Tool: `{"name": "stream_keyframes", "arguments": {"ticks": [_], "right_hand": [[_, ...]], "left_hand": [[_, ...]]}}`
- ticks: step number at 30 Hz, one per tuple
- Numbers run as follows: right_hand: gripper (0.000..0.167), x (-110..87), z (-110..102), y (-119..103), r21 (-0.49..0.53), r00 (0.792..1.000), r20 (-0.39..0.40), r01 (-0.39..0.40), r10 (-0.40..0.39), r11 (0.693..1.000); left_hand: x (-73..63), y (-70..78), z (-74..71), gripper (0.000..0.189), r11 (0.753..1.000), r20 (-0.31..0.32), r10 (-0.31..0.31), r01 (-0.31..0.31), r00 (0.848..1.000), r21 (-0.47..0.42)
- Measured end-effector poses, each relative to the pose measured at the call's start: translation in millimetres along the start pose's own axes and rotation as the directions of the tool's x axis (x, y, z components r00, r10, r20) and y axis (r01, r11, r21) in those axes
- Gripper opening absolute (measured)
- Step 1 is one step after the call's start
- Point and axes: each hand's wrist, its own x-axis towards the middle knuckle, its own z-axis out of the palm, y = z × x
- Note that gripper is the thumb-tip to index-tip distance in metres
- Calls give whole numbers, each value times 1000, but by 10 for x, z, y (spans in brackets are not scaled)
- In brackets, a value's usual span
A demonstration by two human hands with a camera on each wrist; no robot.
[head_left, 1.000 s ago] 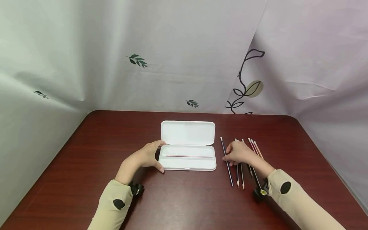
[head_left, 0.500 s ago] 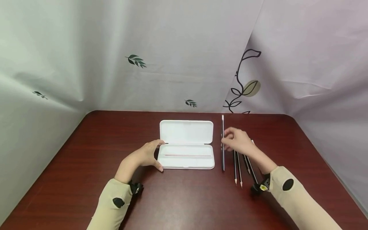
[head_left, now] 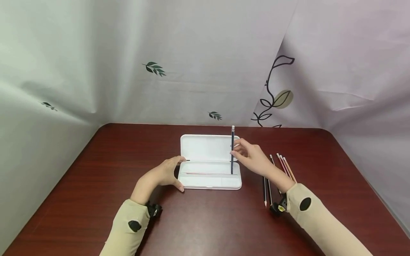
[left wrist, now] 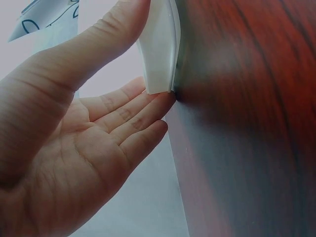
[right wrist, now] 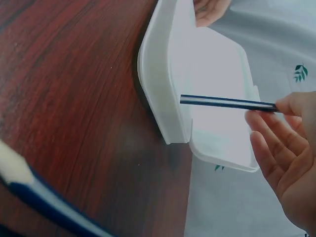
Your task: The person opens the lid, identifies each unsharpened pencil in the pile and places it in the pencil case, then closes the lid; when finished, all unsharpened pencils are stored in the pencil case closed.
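A white pencil case (head_left: 205, 182) lies with its lid (head_left: 205, 146) swung back behind the base. Inside the base lies a thin pencil (head_left: 201, 173), reddish along its length. My left hand (head_left: 163, 172) holds the case's left end, thumb at the front corner and fingers at the back. Over the right part of the case, my right hand (head_left: 251, 154) pinches a dark blue striped pencil (head_left: 232, 142) between thumb and fingers. That pencil points its white eraser end up and away; its lower end reaches the base in the head view, though I cannot tell whether it touches.
Right of the case lie several pencils on the table, dark ones (head_left: 264, 192) partly under the right forearm and reddish and tan ones (head_left: 288, 167) beyond. The dark red tabletop (head_left: 205, 220) ends at a white patterned curtain (head_left: 192, 71).
My right hand has picked up the dark blue pencil from the table, raised its eraser end, and carried it left over the case. My left hand stays on the case.
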Motion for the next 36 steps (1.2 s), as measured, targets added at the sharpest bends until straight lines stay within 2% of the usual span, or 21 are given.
{"name": "stream_keyframes", "arguments": {"ticks": [7,11,19,29,36], "right_hand": [[21,70,72,-15,-70,994,108,42,-34,997],[17,125,166,-44,-136,979,193,97,-70,986],[14,181,350,-118,-254,946,319,149,-63,956],[9,248,469,-85,-194,896,443,118,-21,974],[9,245,485,-45,-171,886,461,137,-44,976]], "left_hand": [[16,-21,7,93,1000,3,-4,4,1000,3],[10,-22,-6,92,1000,-5,0,0,1000,3],[-4,-2,-5,92,1000,1,-5,5,1000,-3],[7,6,7,93,1000,4,-14,14,1000,-7],[1,-10,8,92,1000,-4,-5,5,1000,-10]]}}
